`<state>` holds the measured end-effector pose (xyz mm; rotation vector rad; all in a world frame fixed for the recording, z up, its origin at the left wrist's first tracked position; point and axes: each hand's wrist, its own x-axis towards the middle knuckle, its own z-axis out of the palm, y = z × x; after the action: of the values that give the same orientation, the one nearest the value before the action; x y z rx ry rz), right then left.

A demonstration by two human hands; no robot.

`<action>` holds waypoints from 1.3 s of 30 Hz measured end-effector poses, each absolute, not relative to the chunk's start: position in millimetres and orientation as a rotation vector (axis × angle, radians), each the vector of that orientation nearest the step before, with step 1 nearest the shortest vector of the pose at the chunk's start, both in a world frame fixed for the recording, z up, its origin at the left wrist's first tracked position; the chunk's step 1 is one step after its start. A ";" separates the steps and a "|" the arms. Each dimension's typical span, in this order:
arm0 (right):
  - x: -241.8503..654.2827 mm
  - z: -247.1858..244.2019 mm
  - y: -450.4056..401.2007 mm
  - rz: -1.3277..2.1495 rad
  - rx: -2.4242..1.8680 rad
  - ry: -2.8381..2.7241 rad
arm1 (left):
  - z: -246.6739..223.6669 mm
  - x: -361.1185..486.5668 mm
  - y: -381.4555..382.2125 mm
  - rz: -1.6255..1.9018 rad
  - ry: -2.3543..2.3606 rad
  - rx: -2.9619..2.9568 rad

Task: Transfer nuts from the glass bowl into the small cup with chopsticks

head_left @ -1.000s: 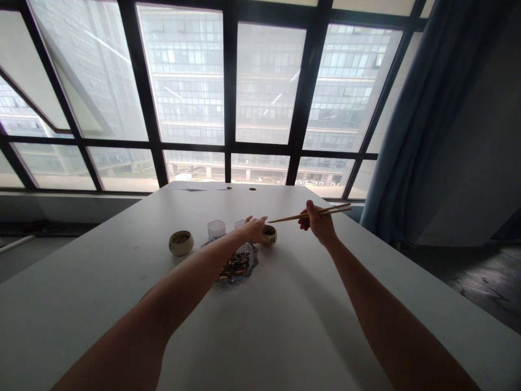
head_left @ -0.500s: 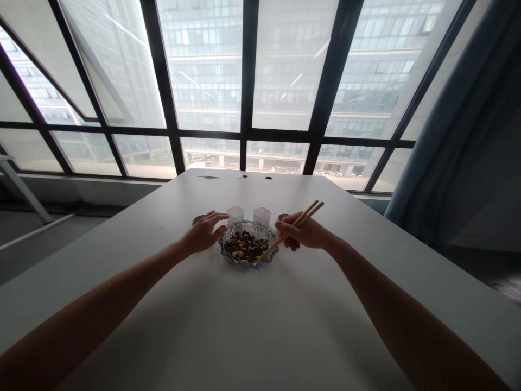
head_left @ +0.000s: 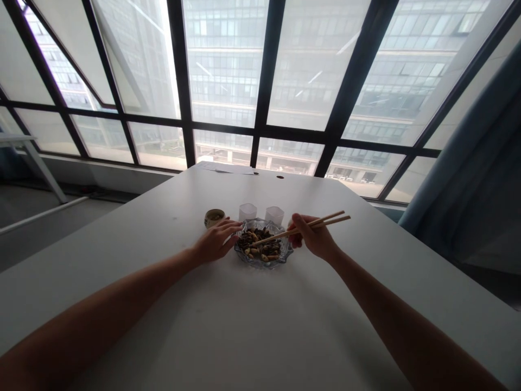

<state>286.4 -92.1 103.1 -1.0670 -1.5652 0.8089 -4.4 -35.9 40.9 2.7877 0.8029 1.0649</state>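
A clear glass bowl [head_left: 265, 264] with a scalloped rim stands on the white table, holding a mix of dark and light nuts or seeds [head_left: 266, 251]. At its left rim rests my left hand [head_left: 215, 240], fingers stretched out, holding nothing. My right hand [head_left: 315, 237], right of the bowl, is closed round a pair of wooden chopsticks [head_left: 325, 220]. Their tips reach down into the bowl's contents near its left part; whether they pinch a piece is too small to tell. Behind the bowl are two translucent cups, one left [head_left: 248, 212] and one right [head_left: 274, 215].
A small patterned cup [head_left: 214, 218] stands just behind my left hand. Papers [head_left: 228, 168] lie at the far end of the white table [head_left: 244, 326]. Large windows rise beyond it, and a blue curtain [head_left: 459, 146] hangs at the right.
The chopstick tips have moved left across the bowl and the sticks lie flatter. My left hand has shifted lower beside the bowl, uncovering the patterned cup. The whole view has tilted a little.
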 end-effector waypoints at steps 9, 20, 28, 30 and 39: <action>286.8 97.9 -91.5 0.645 -1.116 -1.653 | 37.5 -3.7 -34.5 1.090 0.799 2.764; 300.1 98.3 -87.9 0.374 -1.149 -1.618 | 35.4 -3.0 -33.5 1.093 0.806 2.734; 297.3 101.0 -85.2 0.510 -1.142 -1.472 | 42.6 -11.0 -29.2 1.196 1.004 2.773; 299.5 101.0 -79.2 0.612 -1.139 -1.281 | 41.2 -19.6 -20.7 1.305 1.231 2.697; 305.5 102.9 -70.2 0.713 -0.977 -0.969 | 15.3 -36.6 8.7 1.248 1.587 2.051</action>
<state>305.5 -70.2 102.9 -0.9772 -0.9695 0.7130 -36.6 8.7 15.3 2.0514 1.5874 1.2482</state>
